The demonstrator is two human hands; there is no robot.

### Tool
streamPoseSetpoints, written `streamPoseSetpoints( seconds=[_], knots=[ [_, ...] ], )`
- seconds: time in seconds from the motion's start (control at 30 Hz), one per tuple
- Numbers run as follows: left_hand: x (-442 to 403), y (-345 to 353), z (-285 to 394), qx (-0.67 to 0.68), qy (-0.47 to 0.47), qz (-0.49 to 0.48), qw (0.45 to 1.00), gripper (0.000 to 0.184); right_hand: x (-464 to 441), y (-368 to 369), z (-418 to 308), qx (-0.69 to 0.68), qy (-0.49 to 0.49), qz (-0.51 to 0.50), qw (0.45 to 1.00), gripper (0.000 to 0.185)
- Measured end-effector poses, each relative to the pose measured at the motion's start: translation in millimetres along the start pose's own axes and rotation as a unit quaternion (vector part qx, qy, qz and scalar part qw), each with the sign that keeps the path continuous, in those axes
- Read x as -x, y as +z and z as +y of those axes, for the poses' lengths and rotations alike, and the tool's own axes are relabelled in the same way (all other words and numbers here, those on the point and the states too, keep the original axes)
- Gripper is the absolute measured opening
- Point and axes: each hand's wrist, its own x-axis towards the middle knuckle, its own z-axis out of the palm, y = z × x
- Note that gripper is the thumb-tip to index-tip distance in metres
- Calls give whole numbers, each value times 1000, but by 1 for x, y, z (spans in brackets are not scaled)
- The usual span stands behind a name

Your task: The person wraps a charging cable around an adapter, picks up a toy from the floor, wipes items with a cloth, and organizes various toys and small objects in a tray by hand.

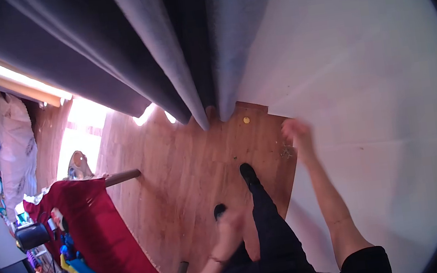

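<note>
My left hand (231,230) hangs low over my legs, smeared by motion, and its fingers cannot be made out. Out to the right, my right hand (296,127) is raised beside the white wall (365,91), with its fingers curled; whether anything is inside them is too blurred to tell. Long grey curtains (164,50) hang ahead, their lower ends to the left of my right hand. On the wooden floor (179,168) a small round yellow thing (246,120) lies near the curtain bottoms.
A table with a red cloth (96,228) stands at the left, bearing a black cup-like thing (31,236) and several colourful items. Behind it is a large pale bag (13,142). My dark shoes (248,174) are on the floor. A small tangle (287,152) lies near the wall.
</note>
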Motion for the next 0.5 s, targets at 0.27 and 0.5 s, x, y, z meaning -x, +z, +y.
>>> streamPoseSetpoints(
  seconds=[0.27,0.5],
  knots=[
    [-4,224,-37,-11,21,-218,976,38,-67,3,414,478,76,-197,853,16],
    [1,276,-77,102,-40,-189,976,38,-166,42,509,544,22,-216,811,25]
  ],
)
